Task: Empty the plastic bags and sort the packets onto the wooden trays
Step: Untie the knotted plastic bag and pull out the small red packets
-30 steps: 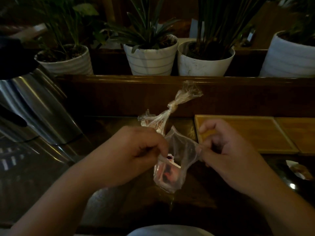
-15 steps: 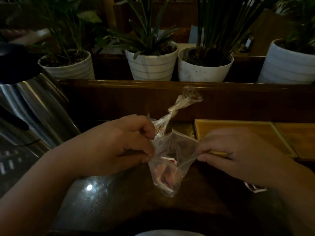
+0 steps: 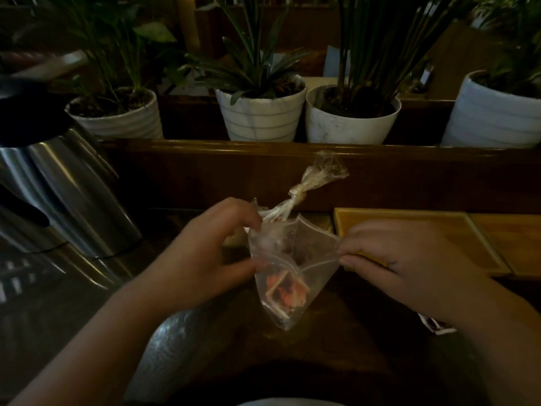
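A small clear plastic bag [image 3: 310, 259] hangs over the dark table, its mouth stretched wide. My left hand [image 3: 205, 253] pinches the left rim and my right hand [image 3: 401, 259] pinches the right rim. Red and white packets [image 3: 285, 291] lie in the bag's bottom. Behind it stands a second clear bag [image 3: 310, 186], knotted at the top. Two wooden trays lie to the right: a near one [image 3: 433, 227] partly under my right hand, and another [image 3: 515, 241] beyond it.
A shiny steel kettle [image 3: 58, 194] stands at the left. A dark wooden ledge [image 3: 263, 159] runs behind the table, with several white plant pots [image 3: 260, 115] on it. A small packet [image 3: 436, 326] peeks out under my right wrist.
My hands have drawn apart and pulled the bag's mouth wide, so the packets inside show. The view has tilted down slightly.
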